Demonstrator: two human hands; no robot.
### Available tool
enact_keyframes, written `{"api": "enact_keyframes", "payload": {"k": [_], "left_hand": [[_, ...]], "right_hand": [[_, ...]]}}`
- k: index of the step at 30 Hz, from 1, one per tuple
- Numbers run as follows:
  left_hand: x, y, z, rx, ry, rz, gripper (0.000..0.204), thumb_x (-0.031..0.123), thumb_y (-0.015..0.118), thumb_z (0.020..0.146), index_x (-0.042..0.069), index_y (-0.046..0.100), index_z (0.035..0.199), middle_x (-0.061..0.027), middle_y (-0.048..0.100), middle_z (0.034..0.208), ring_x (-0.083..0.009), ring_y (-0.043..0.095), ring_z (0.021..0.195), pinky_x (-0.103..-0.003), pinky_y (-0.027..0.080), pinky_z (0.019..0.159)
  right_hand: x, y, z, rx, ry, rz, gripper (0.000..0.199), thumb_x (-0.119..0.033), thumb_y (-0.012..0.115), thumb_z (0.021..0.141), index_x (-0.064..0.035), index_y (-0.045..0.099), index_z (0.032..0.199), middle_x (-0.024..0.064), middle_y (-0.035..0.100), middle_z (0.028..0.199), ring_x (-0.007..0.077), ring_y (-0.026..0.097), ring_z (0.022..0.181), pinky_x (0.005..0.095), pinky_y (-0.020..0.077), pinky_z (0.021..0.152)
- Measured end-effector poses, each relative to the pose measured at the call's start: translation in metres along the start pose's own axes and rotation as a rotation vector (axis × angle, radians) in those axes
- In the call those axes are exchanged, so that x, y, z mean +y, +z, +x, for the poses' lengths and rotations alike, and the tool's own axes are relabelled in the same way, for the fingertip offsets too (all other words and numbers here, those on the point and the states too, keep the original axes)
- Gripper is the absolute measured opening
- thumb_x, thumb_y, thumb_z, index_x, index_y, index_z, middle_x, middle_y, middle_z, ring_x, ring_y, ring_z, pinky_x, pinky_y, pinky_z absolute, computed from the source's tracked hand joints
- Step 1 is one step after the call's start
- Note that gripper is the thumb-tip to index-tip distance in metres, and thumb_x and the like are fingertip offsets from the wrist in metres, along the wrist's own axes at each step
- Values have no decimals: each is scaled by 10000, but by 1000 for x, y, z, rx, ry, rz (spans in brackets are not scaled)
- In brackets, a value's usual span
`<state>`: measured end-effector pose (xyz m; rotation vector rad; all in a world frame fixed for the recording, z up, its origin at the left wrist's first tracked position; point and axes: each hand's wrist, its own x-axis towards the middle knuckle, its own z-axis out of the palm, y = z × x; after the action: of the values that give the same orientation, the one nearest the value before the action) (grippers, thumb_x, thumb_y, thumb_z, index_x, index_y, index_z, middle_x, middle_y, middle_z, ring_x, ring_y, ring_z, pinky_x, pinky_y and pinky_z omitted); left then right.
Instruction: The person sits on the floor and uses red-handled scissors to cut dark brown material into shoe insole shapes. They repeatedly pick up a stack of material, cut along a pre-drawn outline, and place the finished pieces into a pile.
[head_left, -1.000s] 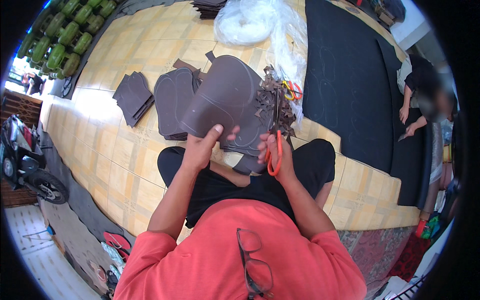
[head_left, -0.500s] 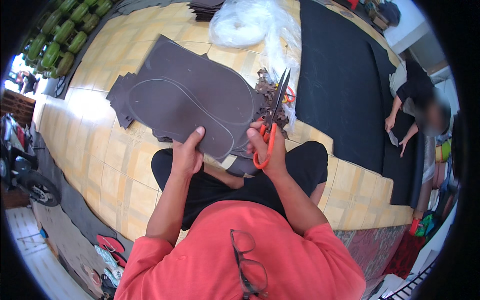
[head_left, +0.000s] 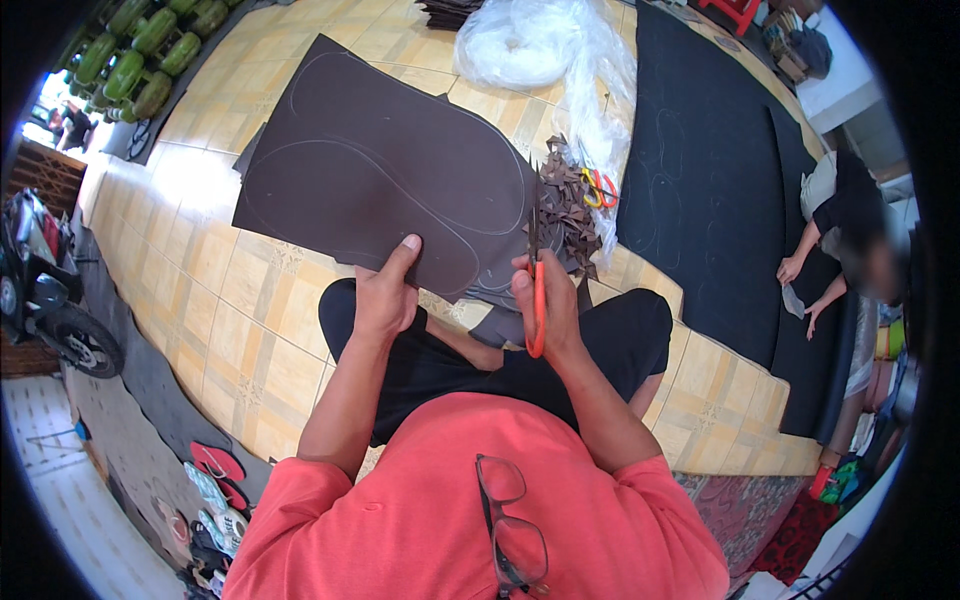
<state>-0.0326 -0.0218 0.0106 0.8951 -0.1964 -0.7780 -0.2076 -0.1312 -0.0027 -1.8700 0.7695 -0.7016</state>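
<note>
The person sits cross-legged on the tiled floor (head_left: 250,330) and holds a dark brown sheet (head_left: 380,170) up in front of them. The left hand (head_left: 385,295) pinches the sheet's lower edge, thumb on top and fingers curled under it. The right hand (head_left: 545,305) is closed through the orange handles of a pair of scissors (head_left: 535,270), whose blades point upward at the sheet's right edge, beside the faint outlines of shoe soles drawn on it. By the look of it, the step in hand is cutting along one of those outlines. The next move seems to call for steering the blades along the curved line while the left hand turns the sheet. A heap of offcuts (head_left: 570,200) lies just beyond the scissors.
</note>
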Motion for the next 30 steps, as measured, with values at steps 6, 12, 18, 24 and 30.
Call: {"api": "enact_keyframes", "payload": {"k": [6, 12, 18, 24, 30], "left_hand": [[-6, -3, -1, -9, -2, 18, 488, -13, 608, 883, 50, 437, 1336, -106, 537, 1243, -255, 565, 1142, -424, 491, 985], [-5, -11, 9, 4, 8, 23, 482, -17, 605, 880, 46, 444, 1330, -108, 549, 1235, -252, 567, 1141, -419, 493, 981], [-7, -12, 3, -15, -72, 64, 440, -25, 603, 876, 16, 471, 1294, -107, 566, 1207, -234, 557, 1140, -379, 466, 977], [-15, -17, -1, -11, -83, 113, 480, -1, 631, 856, 27, 466, 1306, -113, 568, 1214, -255, 574, 1120, -411, 471, 977], [4, -27, 6, 16, -201, 220, 456, -1, 641, 809, -9, 519, 1249, -98, 597, 1152, -226, 566, 1095, -369, 440, 965]], "right_hand": [[-2, -2, 2, 28, -16, 22, 294, -254, 605, 938, 4, 502, 840, 160, 558, 735, 287, 567, 650, 370, 449, 614], [7, -5, -11, -30, 89, 124, 393, -272, 589, 966, -19, 448, 700, 91, 434, 589, 189, 391, 537, 342, 349, 514], [38, 3, -10, -39, 13, -6, 418, -386, 435, 1018, -4, 562, 904, -8, 454, 537, 83, 466, 445, 249, 404, 453], [27, -8, -3, -53, 1, -19, 454, -408, 394, 1026, 5, 561, 939, 14, 451, 538, 95, 474, 461, 246, 399, 467], [23, -18, -13, -132, 238, 166, 459, -419, 392, 1025, 1, 563, 958, 9, 461, 551, 87, 475, 468, 245, 397, 466]]}}
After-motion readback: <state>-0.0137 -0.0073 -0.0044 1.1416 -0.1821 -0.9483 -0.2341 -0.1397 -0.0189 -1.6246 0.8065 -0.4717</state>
